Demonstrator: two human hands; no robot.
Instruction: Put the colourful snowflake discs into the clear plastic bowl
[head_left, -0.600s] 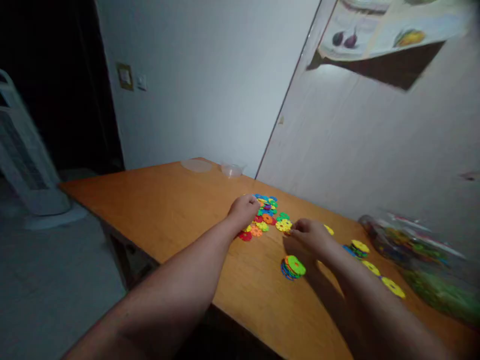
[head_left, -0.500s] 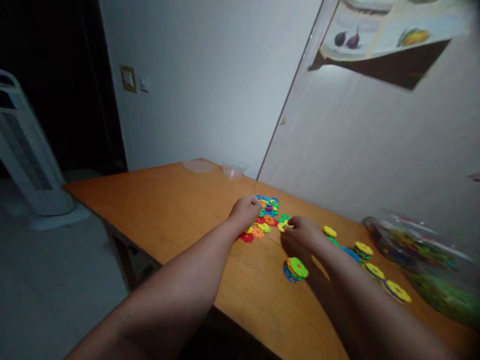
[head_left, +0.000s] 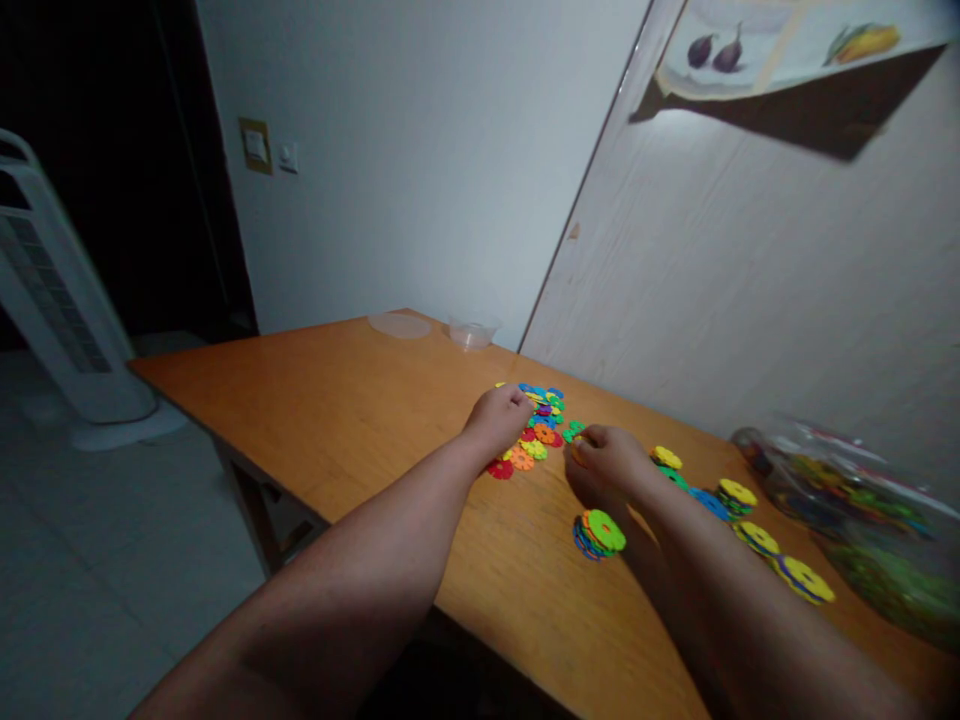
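Both hands are out over the wooden worktop [head_left: 337, 400]. The left hand [head_left: 501, 412] rests knuckles-up on a loose heap of bright plastic discs [head_left: 543, 428], its fingers curled under and hidden. The right hand [head_left: 607, 458] sits just beside the heap's near edge, fingertips bunched; whether they pinch a disc is unclear. Near that wrist stands a small stack topped by a green disc [head_left: 599, 531]. Beyond the right forearm, several yellow-topped stacks [head_left: 738, 493] run in a row towards a clear bag of pieces [head_left: 847, 505]. At the far edge lie a clear lid [head_left: 399, 325] and a small clear bowl [head_left: 472, 332].
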